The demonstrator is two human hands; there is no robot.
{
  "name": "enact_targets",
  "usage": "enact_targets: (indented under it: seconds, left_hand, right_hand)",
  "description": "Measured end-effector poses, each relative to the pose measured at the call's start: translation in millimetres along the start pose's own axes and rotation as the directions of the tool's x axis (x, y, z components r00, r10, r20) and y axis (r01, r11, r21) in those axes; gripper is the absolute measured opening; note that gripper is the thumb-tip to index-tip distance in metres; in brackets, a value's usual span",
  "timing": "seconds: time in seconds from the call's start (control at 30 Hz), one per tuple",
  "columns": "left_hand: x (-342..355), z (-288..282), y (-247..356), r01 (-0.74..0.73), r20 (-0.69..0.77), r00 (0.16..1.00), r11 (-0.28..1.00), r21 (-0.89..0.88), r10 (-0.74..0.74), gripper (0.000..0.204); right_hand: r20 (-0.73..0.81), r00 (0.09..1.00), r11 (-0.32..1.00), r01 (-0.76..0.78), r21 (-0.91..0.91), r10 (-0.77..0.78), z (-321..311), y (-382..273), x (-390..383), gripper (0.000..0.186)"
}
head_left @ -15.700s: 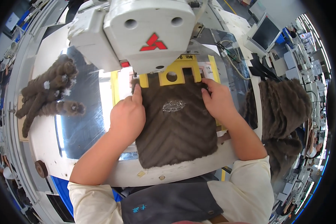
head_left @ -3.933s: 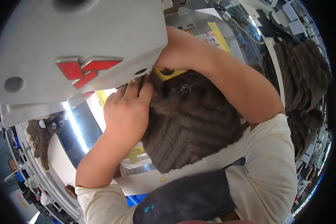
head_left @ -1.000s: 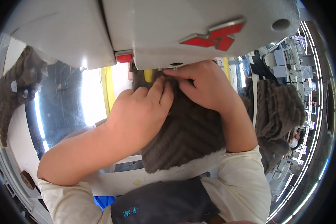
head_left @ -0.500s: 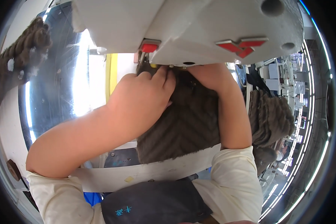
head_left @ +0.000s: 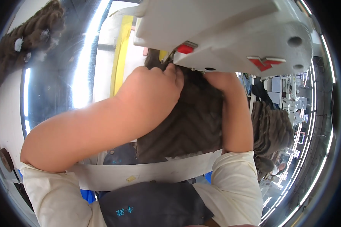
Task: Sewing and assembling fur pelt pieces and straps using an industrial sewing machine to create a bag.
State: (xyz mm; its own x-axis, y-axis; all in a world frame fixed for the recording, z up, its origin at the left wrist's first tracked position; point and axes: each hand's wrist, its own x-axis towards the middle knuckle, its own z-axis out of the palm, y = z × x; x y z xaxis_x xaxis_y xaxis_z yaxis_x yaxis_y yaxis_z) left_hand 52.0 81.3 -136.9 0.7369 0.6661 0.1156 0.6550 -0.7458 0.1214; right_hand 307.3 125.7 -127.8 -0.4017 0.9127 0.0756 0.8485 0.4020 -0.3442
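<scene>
A dark brown plush fabric piece (head_left: 185,121) with a chevron pattern lies under the white sewing machine head (head_left: 223,34), and a strip of it shows past the presser foot area. My left hand (head_left: 155,87) is closed, its bent fingers pressed together on the fabric close to the presser foot. At the right of the piece, my right hand (head_left: 220,80) reaches beneath the machine head. Its fingers are hidden there, so I cannot see their grip. The needle itself is hard to make out.
A shiny table plate (head_left: 60,83) spreads to the left, with brown plush (head_left: 30,34) at its far left. A yellow strip (head_left: 121,56) runs beyond my left hand. Stacked brown plush pieces (head_left: 271,125) stand right of my right arm. A white table edge (head_left: 113,176) lies nearest me.
The view has shifted and turned, so the machine head appears farther right. More of the brown fabric shows beyond my left fingertips. Both hands stay at the fabric.
</scene>
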Motion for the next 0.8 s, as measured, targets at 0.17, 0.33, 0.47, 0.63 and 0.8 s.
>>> enact_targets:
  seconds: [0.17,0.33,0.47,0.63,0.8]
  left_hand:
    - [-6.1,-14.6,-19.4,-0.023,0.031,0.999,0.979,-0.203,0.029,0.073]
    - [-5.3,-21.0,-39.8,-0.087,-0.021,0.996,0.993,-0.081,0.086,0.075]
    - [13.3,-27.1,-40.2,0.050,0.181,0.983,0.971,-0.232,-0.007,0.067]
    - [14.4,-24.0,-41.5,0.028,0.177,0.984,0.986,-0.165,0.002,0.066]
    - [21.5,-25.6,-32.4,0.044,0.178,0.984,0.994,-0.096,-0.026,0.070]
  right_hand:
    - [0.018,0.995,0.971,-0.100,0.218,0.098,0.7,-13.1,-2.6,0.027]
    - [0.127,0.992,0.979,-0.040,0.200,0.015,-7.3,-24.5,-30.7,0.036]
    - [-0.006,0.990,0.967,0.142,0.210,-0.144,-0.9,-30.1,-41.1,0.046]
    - [-0.046,0.975,0.956,0.221,0.193,-0.216,11.3,-22.6,-37.7,0.047]
    - [-0.039,0.975,0.971,0.222,0.091,-0.219,12.9,-23.9,-42.7,0.042]
